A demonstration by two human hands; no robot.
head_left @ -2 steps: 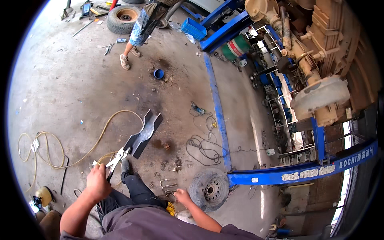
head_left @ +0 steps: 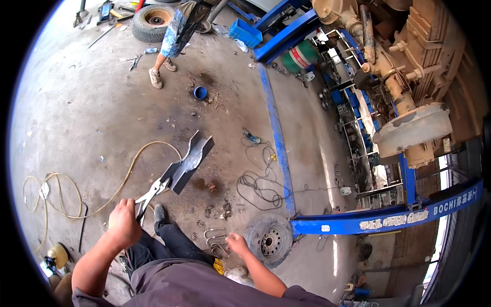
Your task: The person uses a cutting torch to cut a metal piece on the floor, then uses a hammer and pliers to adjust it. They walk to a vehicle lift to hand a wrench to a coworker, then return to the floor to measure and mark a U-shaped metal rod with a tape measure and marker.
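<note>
My left hand (head_left: 124, 223) is closed around the handles of locking pliers (head_left: 150, 195). Their jaws grip one end of a dark, bent piece of steel angle (head_left: 188, 162) with a bright grey seam down its trough, held up above the floor. My right hand (head_left: 236, 244) is at the lower middle with its fingers curled; whatever they hold, if anything, is hidden. Just left of that hand, several U-bolts (head_left: 215, 236) lie on the floor.
A wheel (head_left: 269, 241) lies beside my right hand, by the blue lift beam (head_left: 358, 224). A hose (head_left: 123, 192) and a black cable (head_left: 258, 187) loop over the floor. Ahead are a blue bucket (head_left: 200, 92) and another person's legs (head_left: 171, 43). A rusty axle (head_left: 394, 87) hangs at right.
My left hand has risen slightly, carrying the pliers and steel piece up and a little to the right. My right hand has shifted slightly upward.
</note>
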